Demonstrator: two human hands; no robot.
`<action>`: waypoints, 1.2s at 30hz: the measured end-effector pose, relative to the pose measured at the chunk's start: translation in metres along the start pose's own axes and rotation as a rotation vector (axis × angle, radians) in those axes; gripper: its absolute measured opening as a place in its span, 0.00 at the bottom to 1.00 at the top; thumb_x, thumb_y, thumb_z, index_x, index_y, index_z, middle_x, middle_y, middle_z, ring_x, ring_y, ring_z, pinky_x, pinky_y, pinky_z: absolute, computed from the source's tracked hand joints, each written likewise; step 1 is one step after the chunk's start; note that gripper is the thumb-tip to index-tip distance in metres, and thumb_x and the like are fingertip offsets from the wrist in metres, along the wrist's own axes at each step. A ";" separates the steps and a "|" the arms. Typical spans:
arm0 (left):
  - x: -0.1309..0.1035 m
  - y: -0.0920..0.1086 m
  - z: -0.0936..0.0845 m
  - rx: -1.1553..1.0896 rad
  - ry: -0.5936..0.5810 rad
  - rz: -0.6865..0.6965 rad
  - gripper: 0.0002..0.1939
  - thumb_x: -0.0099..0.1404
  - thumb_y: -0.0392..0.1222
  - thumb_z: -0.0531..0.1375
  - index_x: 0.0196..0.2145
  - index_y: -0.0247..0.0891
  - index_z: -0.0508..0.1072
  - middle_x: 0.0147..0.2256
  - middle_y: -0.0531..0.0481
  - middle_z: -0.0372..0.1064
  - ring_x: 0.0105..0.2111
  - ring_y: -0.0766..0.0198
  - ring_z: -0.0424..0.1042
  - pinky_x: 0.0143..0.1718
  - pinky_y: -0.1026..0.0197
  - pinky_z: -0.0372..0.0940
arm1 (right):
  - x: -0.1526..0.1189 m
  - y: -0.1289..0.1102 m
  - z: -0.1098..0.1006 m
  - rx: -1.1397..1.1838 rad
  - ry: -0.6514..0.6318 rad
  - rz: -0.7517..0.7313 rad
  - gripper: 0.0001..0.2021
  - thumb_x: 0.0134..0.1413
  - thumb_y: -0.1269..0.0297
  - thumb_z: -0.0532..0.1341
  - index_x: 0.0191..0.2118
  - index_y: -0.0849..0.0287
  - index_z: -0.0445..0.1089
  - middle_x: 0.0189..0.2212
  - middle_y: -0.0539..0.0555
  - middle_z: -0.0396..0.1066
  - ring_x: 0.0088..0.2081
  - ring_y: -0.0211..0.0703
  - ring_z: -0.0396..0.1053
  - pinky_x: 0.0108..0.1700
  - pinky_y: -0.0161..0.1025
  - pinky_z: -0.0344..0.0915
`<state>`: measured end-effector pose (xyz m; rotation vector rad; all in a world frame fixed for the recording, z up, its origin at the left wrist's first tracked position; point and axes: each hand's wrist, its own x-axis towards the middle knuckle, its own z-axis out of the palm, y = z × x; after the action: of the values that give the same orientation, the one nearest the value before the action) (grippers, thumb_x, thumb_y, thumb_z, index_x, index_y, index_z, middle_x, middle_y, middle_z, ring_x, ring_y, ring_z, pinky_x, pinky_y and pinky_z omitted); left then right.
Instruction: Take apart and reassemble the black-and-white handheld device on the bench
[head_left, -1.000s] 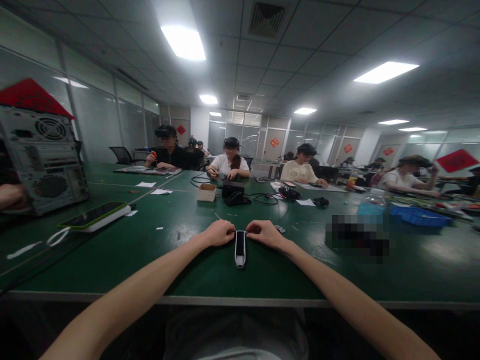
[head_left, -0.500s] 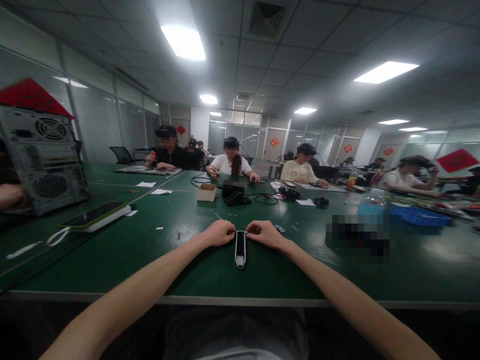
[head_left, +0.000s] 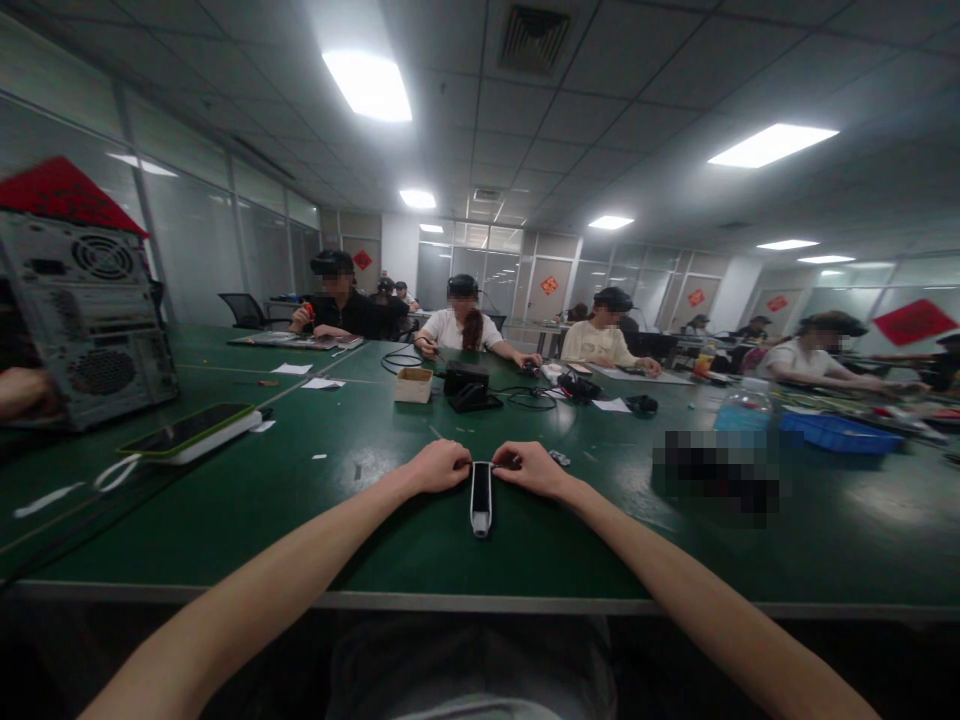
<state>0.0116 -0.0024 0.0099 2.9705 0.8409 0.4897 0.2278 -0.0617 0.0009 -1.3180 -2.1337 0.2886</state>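
A slim white pen-shaped device (head_left: 481, 497) with a long black screen lies on the green table, its narrow whitish tip pointing toward me. My left hand (head_left: 441, 467) is closed at the left side of its far end, fingertips pinched against the edge. On the opposite side my right hand (head_left: 529, 470) pinches the same end between thumb and index finger. The exact contact of the fingertips is too small to make out. Just beyond my right hand lies a small silvery item (head_left: 559, 457).
A small cardboard box (head_left: 413, 385) and a black device on a stand (head_left: 466, 385) are ahead. To the left are a computer case (head_left: 94, 320) and a green-edged phone (head_left: 187, 432). At right stand a bottle (head_left: 742, 405) and a blue tray (head_left: 840, 432). Several people sit around.
My hands and the device stay in place. Across the table, a person in white has stretched a hand to the right; another person at far right has lowered a raised hand.
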 end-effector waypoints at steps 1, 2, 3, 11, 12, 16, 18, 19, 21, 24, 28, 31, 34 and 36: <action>0.000 0.000 0.000 0.000 0.002 0.002 0.11 0.60 0.39 0.53 0.34 0.37 0.75 0.30 0.48 0.73 0.29 0.63 0.69 0.30 0.65 0.60 | 0.000 0.000 0.000 -0.004 -0.002 0.000 0.09 0.49 0.61 0.62 0.36 0.59 0.72 0.31 0.50 0.73 0.31 0.37 0.69 0.35 0.35 0.66; 0.000 -0.001 0.000 -0.001 0.002 0.006 0.11 0.60 0.39 0.53 0.34 0.37 0.75 0.30 0.48 0.73 0.29 0.63 0.69 0.30 0.65 0.60 | 0.000 0.000 -0.001 -0.008 -0.004 0.000 0.09 0.49 0.61 0.62 0.36 0.59 0.72 0.31 0.50 0.73 0.31 0.37 0.69 0.35 0.35 0.66; 0.000 -0.001 0.000 -0.002 0.001 0.010 0.11 0.60 0.39 0.53 0.34 0.37 0.75 0.30 0.48 0.73 0.29 0.63 0.69 0.30 0.65 0.60 | 0.000 0.000 -0.001 -0.011 -0.006 -0.001 0.09 0.49 0.61 0.62 0.35 0.59 0.72 0.31 0.50 0.73 0.31 0.37 0.69 0.35 0.34 0.66; 0.001 -0.001 0.002 0.021 0.005 0.006 0.11 0.60 0.40 0.53 0.33 0.37 0.76 0.29 0.48 0.73 0.28 0.63 0.69 0.29 0.65 0.59 | 0.000 0.002 -0.001 -0.036 -0.009 -0.024 0.09 0.50 0.61 0.61 0.35 0.60 0.72 0.30 0.51 0.73 0.31 0.36 0.68 0.34 0.33 0.64; 0.001 -0.002 0.002 0.024 0.006 0.006 0.11 0.60 0.40 0.53 0.33 0.37 0.76 0.29 0.48 0.73 0.28 0.63 0.69 0.30 0.65 0.59 | 0.000 0.002 -0.001 -0.041 -0.008 -0.026 0.09 0.50 0.61 0.61 0.35 0.60 0.73 0.30 0.51 0.73 0.31 0.36 0.68 0.34 0.33 0.64; 0.001 -0.002 0.003 0.023 0.006 0.004 0.12 0.60 0.40 0.53 0.33 0.37 0.76 0.29 0.48 0.73 0.28 0.63 0.69 0.30 0.65 0.60 | -0.001 0.000 -0.001 -0.046 -0.015 -0.040 0.09 0.51 0.61 0.60 0.35 0.60 0.73 0.30 0.51 0.72 0.30 0.36 0.68 0.33 0.33 0.64; 0.001 -0.002 0.002 0.020 0.003 0.003 0.12 0.60 0.40 0.53 0.33 0.37 0.76 0.29 0.48 0.73 0.28 0.63 0.69 0.30 0.65 0.60 | -0.001 -0.001 -0.001 -0.048 -0.017 -0.039 0.09 0.52 0.61 0.60 0.35 0.60 0.73 0.30 0.51 0.72 0.30 0.36 0.67 0.33 0.33 0.64; 0.001 -0.001 0.002 0.018 0.002 0.002 0.12 0.60 0.40 0.53 0.33 0.37 0.76 0.29 0.48 0.73 0.28 0.63 0.69 0.30 0.65 0.60 | -0.001 -0.002 -0.001 -0.053 -0.019 -0.037 0.09 0.52 0.61 0.60 0.35 0.60 0.73 0.30 0.51 0.72 0.30 0.36 0.67 0.33 0.33 0.64; 0.001 -0.001 0.001 0.012 0.000 0.001 0.12 0.60 0.40 0.53 0.34 0.37 0.76 0.30 0.48 0.73 0.28 0.63 0.69 0.29 0.65 0.60 | -0.001 -0.003 -0.002 -0.072 -0.019 -0.034 0.09 0.52 0.61 0.59 0.35 0.59 0.73 0.30 0.51 0.72 0.30 0.36 0.67 0.33 0.33 0.63; 0.000 0.001 -0.001 0.002 -0.006 -0.008 0.12 0.61 0.41 0.53 0.34 0.37 0.75 0.30 0.48 0.73 0.29 0.64 0.69 0.29 0.65 0.60 | -0.001 -0.004 -0.002 -0.109 -0.022 -0.042 0.09 0.52 0.61 0.59 0.35 0.60 0.73 0.30 0.51 0.72 0.30 0.36 0.67 0.32 0.33 0.63; 0.000 0.001 -0.001 0.018 -0.005 -0.008 0.12 0.61 0.41 0.53 0.34 0.37 0.75 0.30 0.48 0.73 0.29 0.63 0.69 0.29 0.65 0.60 | 0.000 -0.004 -0.002 -0.143 -0.020 -0.051 0.09 0.52 0.61 0.59 0.35 0.60 0.73 0.29 0.51 0.72 0.30 0.36 0.67 0.32 0.33 0.63; 0.000 0.001 -0.002 0.024 -0.005 -0.007 0.12 0.61 0.41 0.53 0.34 0.37 0.75 0.30 0.48 0.73 0.29 0.63 0.69 0.29 0.65 0.59 | 0.000 -0.004 -0.002 -0.156 -0.027 -0.043 0.09 0.52 0.61 0.59 0.35 0.59 0.73 0.30 0.51 0.73 0.30 0.36 0.68 0.33 0.33 0.63; 0.000 0.001 -0.002 0.018 -0.012 -0.009 0.12 0.61 0.41 0.53 0.34 0.37 0.75 0.30 0.48 0.73 0.29 0.63 0.69 0.30 0.65 0.60 | 0.000 -0.005 -0.003 -0.168 -0.041 -0.038 0.10 0.53 0.61 0.58 0.36 0.59 0.74 0.31 0.52 0.73 0.31 0.37 0.69 0.34 0.33 0.64; 0.000 0.001 -0.002 0.021 -0.010 -0.008 0.12 0.61 0.41 0.53 0.34 0.37 0.75 0.30 0.48 0.73 0.29 0.63 0.69 0.30 0.65 0.60 | -0.001 -0.006 -0.004 -0.185 -0.043 -0.042 0.10 0.53 0.62 0.58 0.36 0.59 0.74 0.31 0.52 0.74 0.31 0.37 0.69 0.34 0.34 0.64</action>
<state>0.0111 -0.0034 0.0121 2.9847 0.8626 0.4680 0.2258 -0.0658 0.0067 -1.3782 -2.2661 0.1041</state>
